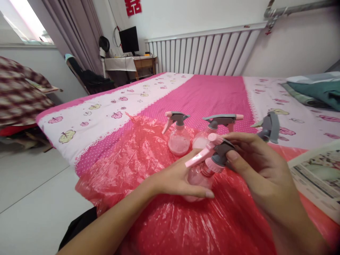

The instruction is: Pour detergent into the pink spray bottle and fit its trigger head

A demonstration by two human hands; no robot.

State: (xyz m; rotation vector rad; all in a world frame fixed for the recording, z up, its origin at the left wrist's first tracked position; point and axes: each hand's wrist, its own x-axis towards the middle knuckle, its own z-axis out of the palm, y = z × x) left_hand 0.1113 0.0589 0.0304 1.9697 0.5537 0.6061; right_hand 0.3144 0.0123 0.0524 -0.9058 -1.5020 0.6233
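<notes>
A small spray bottle (199, 177) with a clear pinkish body is tilted in front of me. My left hand (180, 177) is wrapped round its body. The thumb and fingers of my right hand (261, 170) pinch its grey and pink spray head (218, 150), which sits on the bottle's neck; I cannot tell how tightly. Just beyond stands another spray bottle (179, 141), upright with a grey and pink head. A third spray bottle (202, 137) is partly covered by my hands. Behind my right hand shows one more grey spray head (270, 128), its lower part hidden.
Crumpled red plastic sheeting (117, 166) lies under the bottles on a pink patterned bed (212, 90). A printed paper (318, 177) is at the right, folded cloth (316, 92) farther back. A person in a checked sleeve (23, 88) is at the left.
</notes>
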